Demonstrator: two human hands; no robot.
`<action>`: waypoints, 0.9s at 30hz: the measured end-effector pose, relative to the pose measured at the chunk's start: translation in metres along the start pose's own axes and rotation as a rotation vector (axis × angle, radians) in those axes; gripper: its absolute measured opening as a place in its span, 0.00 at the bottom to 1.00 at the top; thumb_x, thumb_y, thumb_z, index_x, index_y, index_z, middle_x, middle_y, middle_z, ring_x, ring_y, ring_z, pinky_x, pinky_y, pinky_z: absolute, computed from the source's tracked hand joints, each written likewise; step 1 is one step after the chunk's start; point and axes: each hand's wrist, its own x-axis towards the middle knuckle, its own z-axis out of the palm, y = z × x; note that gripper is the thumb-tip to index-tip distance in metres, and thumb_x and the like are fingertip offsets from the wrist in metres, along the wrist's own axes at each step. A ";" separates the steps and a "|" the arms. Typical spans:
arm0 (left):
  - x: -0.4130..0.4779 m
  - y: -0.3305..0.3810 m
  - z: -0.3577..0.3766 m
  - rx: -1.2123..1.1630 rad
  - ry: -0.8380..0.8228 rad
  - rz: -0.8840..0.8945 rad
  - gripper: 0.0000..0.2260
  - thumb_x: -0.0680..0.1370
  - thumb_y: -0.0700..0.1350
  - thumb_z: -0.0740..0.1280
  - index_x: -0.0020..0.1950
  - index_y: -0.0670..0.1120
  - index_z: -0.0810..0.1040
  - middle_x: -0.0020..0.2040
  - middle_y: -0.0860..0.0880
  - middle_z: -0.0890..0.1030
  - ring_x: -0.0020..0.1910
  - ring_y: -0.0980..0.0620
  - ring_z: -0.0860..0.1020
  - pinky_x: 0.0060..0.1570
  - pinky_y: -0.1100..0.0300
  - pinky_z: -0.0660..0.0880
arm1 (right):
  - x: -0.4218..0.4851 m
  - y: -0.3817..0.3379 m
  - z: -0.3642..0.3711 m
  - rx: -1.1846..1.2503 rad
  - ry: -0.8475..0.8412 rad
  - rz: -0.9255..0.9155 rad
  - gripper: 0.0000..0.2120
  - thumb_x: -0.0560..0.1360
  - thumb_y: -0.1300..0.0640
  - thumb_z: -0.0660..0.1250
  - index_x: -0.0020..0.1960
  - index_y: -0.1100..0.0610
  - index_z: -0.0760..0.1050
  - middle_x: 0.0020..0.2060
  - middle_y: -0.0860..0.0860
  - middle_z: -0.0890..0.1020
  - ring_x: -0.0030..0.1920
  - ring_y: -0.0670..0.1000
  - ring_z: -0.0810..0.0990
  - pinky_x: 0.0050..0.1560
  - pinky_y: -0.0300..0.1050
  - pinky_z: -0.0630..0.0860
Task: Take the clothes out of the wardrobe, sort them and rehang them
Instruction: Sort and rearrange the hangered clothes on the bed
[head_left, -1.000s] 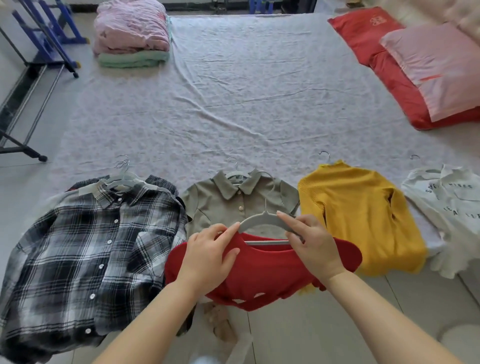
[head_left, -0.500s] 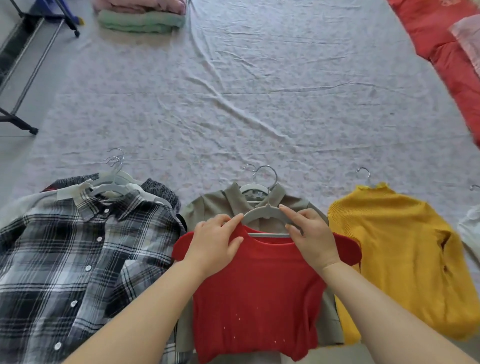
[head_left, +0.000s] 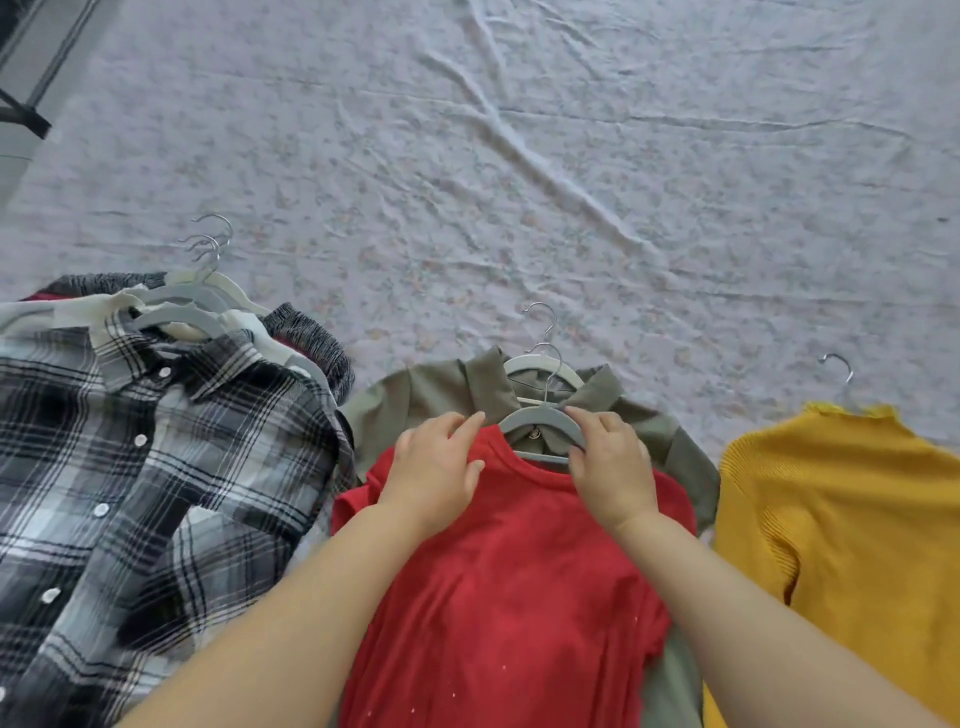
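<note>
A red top (head_left: 514, 597) on a grey hanger (head_left: 540, 420) lies over an olive collared shirt (head_left: 415, 400), which has its own white hanger (head_left: 540, 370). My left hand (head_left: 434, 470) lies on the red top's left shoulder, fingers nearly straight. My right hand (head_left: 610, 465) pinches the grey hanger's right arm at the neckline. On the left lies a black-and-white plaid shirt (head_left: 150, 467) atop a stack of hung clothes. A yellow knit sweater (head_left: 841, 545) on a hanger lies at the right.
All garments lie on a pale flowered bedsheet (head_left: 519, 182) that spreads far ahead. Several grey and white hangers (head_left: 192, 296) jut from the plaid stack. A dark rack foot (head_left: 23, 117) shows at the top left corner.
The red top moved forward and down onto the olive shirt, now lying flat over it. The view tilted down and closer; the pillows and folded bedding left the frame.
</note>
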 end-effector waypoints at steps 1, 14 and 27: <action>-0.005 0.000 0.003 0.006 -0.009 -0.002 0.25 0.77 0.52 0.61 0.73 0.51 0.60 0.66 0.51 0.69 0.65 0.51 0.66 0.60 0.55 0.62 | -0.006 -0.001 0.003 0.019 -0.017 0.001 0.22 0.72 0.63 0.64 0.66 0.56 0.71 0.54 0.56 0.76 0.55 0.59 0.74 0.56 0.52 0.68; -0.069 0.004 -0.070 0.061 0.031 -0.063 0.22 0.77 0.51 0.60 0.71 0.48 0.65 0.64 0.49 0.71 0.63 0.48 0.69 0.60 0.52 0.66 | -0.067 -0.069 -0.036 0.092 -0.150 -0.151 0.19 0.74 0.56 0.65 0.65 0.56 0.72 0.58 0.52 0.76 0.60 0.55 0.73 0.61 0.49 0.68; -0.172 -0.077 -0.180 0.140 0.078 -0.258 0.18 0.79 0.52 0.57 0.68 0.48 0.65 0.63 0.50 0.70 0.63 0.49 0.68 0.61 0.52 0.63 | -0.096 -0.191 -0.066 0.020 -0.130 -0.353 0.15 0.75 0.53 0.64 0.61 0.52 0.74 0.57 0.50 0.76 0.58 0.53 0.73 0.59 0.47 0.68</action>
